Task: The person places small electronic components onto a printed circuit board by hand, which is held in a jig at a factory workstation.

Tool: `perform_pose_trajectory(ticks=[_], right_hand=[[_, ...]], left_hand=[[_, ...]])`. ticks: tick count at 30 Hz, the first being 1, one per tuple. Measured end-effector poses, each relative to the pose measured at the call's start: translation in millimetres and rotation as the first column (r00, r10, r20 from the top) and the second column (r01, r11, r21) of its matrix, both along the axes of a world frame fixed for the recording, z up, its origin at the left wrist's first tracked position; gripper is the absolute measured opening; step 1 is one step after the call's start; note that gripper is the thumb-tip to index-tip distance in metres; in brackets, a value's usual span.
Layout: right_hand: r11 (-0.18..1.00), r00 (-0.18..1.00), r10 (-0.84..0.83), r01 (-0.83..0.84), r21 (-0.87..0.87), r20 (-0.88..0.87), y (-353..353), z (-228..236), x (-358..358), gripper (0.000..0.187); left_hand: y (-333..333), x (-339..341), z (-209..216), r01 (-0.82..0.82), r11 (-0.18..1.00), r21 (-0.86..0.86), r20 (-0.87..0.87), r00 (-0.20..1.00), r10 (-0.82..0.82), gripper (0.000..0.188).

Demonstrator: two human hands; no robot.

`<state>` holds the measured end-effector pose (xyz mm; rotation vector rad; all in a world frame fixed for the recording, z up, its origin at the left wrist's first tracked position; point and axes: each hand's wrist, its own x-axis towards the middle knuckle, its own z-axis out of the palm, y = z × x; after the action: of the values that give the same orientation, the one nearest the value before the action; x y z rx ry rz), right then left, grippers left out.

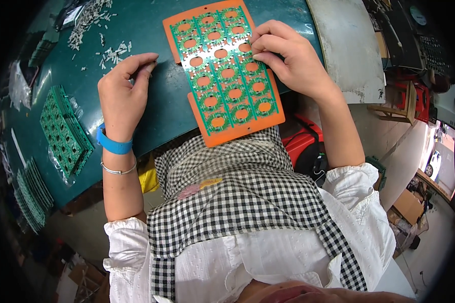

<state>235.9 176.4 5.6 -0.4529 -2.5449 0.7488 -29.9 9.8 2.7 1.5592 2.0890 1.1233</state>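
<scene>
A green circuit board panel [216, 78] with rows of round cut-outs lies on an orange fixture plate [247, 132]. The plate tilts slightly and its near end overhangs the table edge toward my apron. My right hand [290, 56] rests at the panel's right edge, thumb and fingers pinched together; whatever is between the fingertips is hidden. Left of the plate, my left hand [126, 91] hovers over the table with thumb and forefinger pressed together. Anything in that pinch is too small to name. Small white parts [116, 53] lie loose beyond the left hand.
On the green table [162, 113], a larger pile of white parts [88, 22] lies at the far left. Stacked green panels [60, 132] and another stack [33, 194] stand at left, near a clear plastic bag [21, 86]. A grey-white surface [351, 50] adjoins at right.
</scene>
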Motion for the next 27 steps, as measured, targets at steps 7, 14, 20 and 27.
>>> perform_pose_trajectory(ticks=[7, 14, 20, 27], right_hand=[[0.987, 0.998, 0.06, -0.056, 0.149, -0.016, 3.2, 2.5, -4.2, 0.012], [0.996, 0.996, -0.09, 0.091, -0.014, 0.018, -7.1, -3.1, 0.1, 0.011], [0.988, 1.0, 0.017, -0.016, 0.152, -0.007, -1.5, 1.2, -7.0, 0.012], [0.992, 0.996, -0.07, 0.064, 0.106, 0.05, -7.0, 2.0, -2.8, 0.012]], left_hand=[[-0.1, 12.0, 6.7, 0.041, 0.998, 0.049, 0.014, 0.999, -0.042, 0.018], [0.9, 17.8, 11.7, 0.082, 0.993, 0.08, 0.016, 0.996, -0.083, 0.018], [0.5, 24.8, 13.5, 0.109, 0.99, 0.086, 0.026, 0.993, -0.111, 0.019], [0.7, 30.2, 16.2, 0.141, 0.987, 0.082, 0.027, 0.989, -0.144, 0.02]])
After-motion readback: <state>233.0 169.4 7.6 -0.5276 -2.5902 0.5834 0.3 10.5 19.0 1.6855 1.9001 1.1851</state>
